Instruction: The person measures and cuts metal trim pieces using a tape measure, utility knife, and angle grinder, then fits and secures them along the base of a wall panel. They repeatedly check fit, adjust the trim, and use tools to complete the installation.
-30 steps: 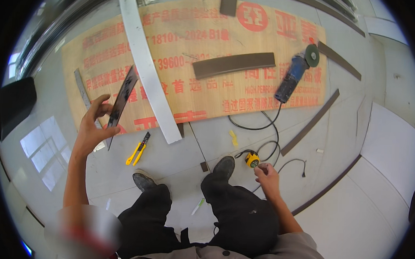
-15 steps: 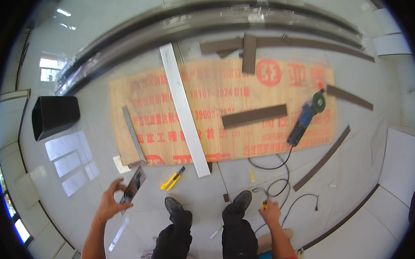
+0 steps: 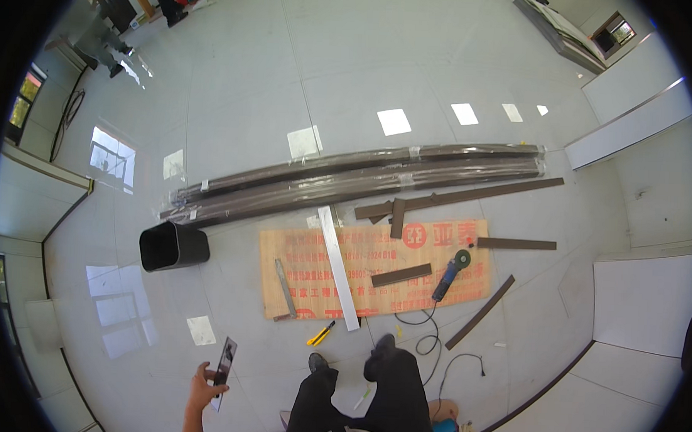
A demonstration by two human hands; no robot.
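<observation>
Head view, only one I've got: my left hand (image 3: pixel 203 391) is pinching a thin dark panel (image 3: pixel 226 365) between thumb and fingers, out past the near left corner of the printed board (image 3: pixel 469 229). My right hand was gripping a yellow tape measure half a second ago; now both are sitting out of frame, so I can't tell what that hand's doing, and only the left side of the work is showing. The white strip (image 3: pixel 337 270) is overhanging the board's near and far edges; the grinder (image 3: pixel 446 284) is lying toward its right edge.
</observation>
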